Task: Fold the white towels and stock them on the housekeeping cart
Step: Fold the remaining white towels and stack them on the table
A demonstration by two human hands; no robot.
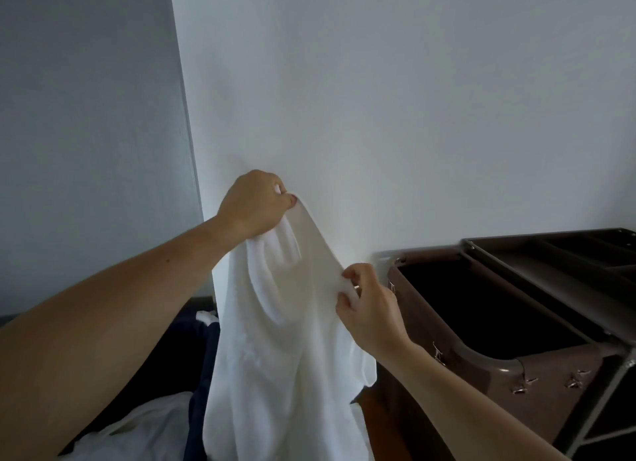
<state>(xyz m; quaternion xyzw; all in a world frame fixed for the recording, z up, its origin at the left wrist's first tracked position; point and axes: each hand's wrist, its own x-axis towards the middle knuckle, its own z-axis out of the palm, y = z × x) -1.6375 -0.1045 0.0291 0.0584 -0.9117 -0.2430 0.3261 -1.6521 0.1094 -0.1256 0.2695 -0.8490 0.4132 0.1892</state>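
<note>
Here's the large white terry towel (275, 340), up in the air just left of the brown plastic housekeeping cart (550, 371), with both bare hands on it. The left hand (253, 204) is the high one, raised well above the cart's top edge and off to its left. The forearm reaches up from the lower left, the back of the hand faces the camera, and the fingers (287, 199) are curled in against the thumb, pinching the towel's top edge.

The right hand (366, 309) sits lower, just beside the cart's near left corner. Its fingers (347, 278) are bent and bunched, nipping the same edge further along. Between the two hands the cloth sags in a soft loop, and the rest hangs in loose folds down past the cart's left side and out of the bottom of the view.

The cart's dark open bag (481, 305) faces upward right next to the right hand. Small metal clips (523, 388) dot its front wall, and a divided top tray (568, 250) lies on its far side. Further left of the cart, low down, a second white cloth (144, 426) lies against dark blue fabric (203, 357).
</note>
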